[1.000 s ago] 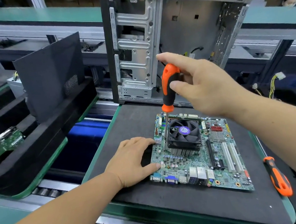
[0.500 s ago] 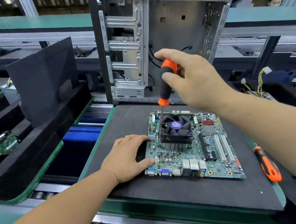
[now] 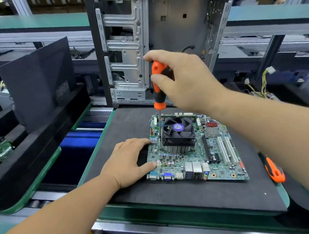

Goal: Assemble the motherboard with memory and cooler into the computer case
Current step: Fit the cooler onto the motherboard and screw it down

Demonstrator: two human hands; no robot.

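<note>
The left hand [image 3: 125, 163] lies flat, fingers straight, pressing the left edge of the green motherboard [image 3: 193, 151], which lies on the dark tabletop [image 3: 183, 201]. A black fan cooler [image 3: 178, 133] sits on it. The right hand [image 3: 188, 80] grips an orange-black screwdriver [image 3: 158, 88] upright beside the cooler. Behind stands the open case [image 3: 158, 41].

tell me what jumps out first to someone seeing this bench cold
The right hand grips an orange and black screwdriver upright, its tip down at the left edge of the cooler on the green motherboard. The left hand rests on the board's left edge. Behind them stands the open computer case.
</note>
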